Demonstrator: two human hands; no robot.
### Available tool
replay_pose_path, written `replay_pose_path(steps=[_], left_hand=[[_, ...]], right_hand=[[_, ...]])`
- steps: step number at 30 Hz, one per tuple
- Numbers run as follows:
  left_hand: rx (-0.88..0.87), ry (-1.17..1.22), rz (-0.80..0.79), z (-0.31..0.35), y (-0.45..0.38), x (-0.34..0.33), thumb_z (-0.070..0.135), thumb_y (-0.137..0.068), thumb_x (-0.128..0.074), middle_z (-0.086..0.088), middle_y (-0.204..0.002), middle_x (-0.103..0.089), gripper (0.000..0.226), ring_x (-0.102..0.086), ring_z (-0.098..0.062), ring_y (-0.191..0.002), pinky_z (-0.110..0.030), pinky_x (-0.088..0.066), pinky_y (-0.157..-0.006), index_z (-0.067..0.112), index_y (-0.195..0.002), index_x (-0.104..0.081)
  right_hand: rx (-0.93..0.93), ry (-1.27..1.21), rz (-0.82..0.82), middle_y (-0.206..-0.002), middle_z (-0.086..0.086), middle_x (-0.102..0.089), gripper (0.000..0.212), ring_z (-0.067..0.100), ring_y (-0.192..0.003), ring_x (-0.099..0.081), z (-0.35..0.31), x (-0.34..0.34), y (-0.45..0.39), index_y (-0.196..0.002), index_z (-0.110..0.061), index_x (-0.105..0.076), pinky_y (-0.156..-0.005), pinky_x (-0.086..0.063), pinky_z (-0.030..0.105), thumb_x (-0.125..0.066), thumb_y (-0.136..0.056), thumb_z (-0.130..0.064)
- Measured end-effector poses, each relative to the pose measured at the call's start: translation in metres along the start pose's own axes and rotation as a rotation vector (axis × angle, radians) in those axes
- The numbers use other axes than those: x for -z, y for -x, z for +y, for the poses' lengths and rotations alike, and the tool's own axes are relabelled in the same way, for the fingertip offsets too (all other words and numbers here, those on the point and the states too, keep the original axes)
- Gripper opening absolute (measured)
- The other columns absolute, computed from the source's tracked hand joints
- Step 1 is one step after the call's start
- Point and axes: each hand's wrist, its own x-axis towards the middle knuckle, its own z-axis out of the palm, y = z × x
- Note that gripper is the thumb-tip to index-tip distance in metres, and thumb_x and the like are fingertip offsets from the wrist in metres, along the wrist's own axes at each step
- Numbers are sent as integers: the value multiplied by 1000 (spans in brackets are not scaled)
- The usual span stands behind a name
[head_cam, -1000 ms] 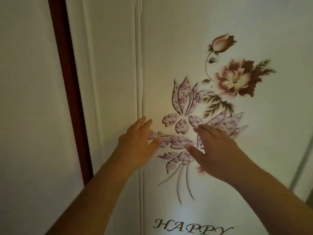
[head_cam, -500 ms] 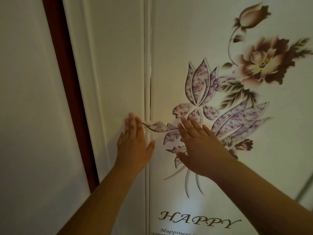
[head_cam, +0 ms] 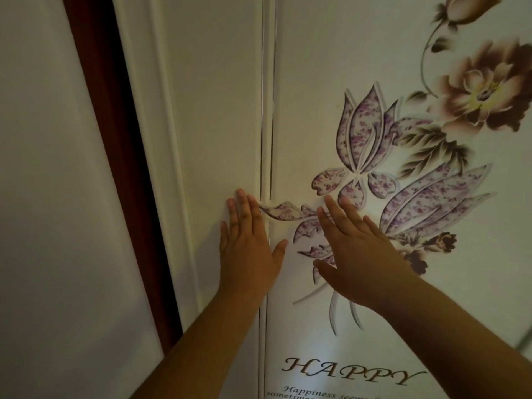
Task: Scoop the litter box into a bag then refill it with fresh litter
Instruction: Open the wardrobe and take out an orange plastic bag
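Note:
No litter box, scoop or bag is in view. I face a pale sliding door [head_cam: 316, 67] printed with purple and brown flowers and the word HAPPY. My left hand [head_cam: 247, 249] lies flat with straight fingers on the plain white panel [head_cam: 218, 110], just left of the vertical seam [head_cam: 266, 125]. My right hand [head_cam: 357, 254] lies flat with spread fingers on the flowered door, over the purple leaves. Neither hand holds anything.
A dark brown frame strip [head_cam: 115, 168] runs down the left, next to a white wall [head_cam: 43, 197]. A thin metallic edge [head_cam: 524, 341] shows at the lower right corner.
Both hands moved up and onto the surfaces and now lie flat. The flower print sits higher and further right in the view than a second ago.

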Motion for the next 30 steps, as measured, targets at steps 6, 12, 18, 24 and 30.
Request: replay_pose_path(steps=[6,12,18,24,30], left_hand=[[-51,6,-1,-6,3,-4,64,-100,-37,-8,-163,37,100,27,-29,-153,-44,-2,-128,12,-156,27],[-280,22,-56,-38,2,12,57,-105,-32,0,-169,20,80,21,-24,-155,-42,-2,-129,22,-162,11],[-228,290,166,-114,3,18,39,-100,-59,6,-166,-29,67,-29,-17,-151,-42,-37,-120,29,-159,-27],[105,634,242,-173,-11,36,23,-93,-70,3,-165,-16,90,-26,-24,-149,-36,-36,-114,28,-162,-13],[209,695,-153,-223,-28,30,35,-104,-49,-5,-143,-58,55,-62,-27,-123,-51,-51,-105,29,-156,-33]], right_hand=[[15,16,41,-163,-3,30,88,20,-151,25,-36,2,-8,-160,-25,12,-126,1,43,-40,-98,-59],[21,3,70,-164,-5,26,85,19,-152,22,-79,4,-23,-160,-28,9,-126,-2,44,-40,-98,-59],[22,29,63,-165,-4,23,86,23,-153,18,-129,-21,-27,-160,-30,3,-121,1,43,-45,-96,-60],[0,19,57,-166,-3,21,83,24,-154,15,-165,-17,-37,-160,-31,1,-124,-6,47,-47,-97,-57],[-15,18,53,-167,-3,18,83,24,-155,11,-195,-19,-45,-160,-31,-1,-123,-8,47,-47,-97,-58]])
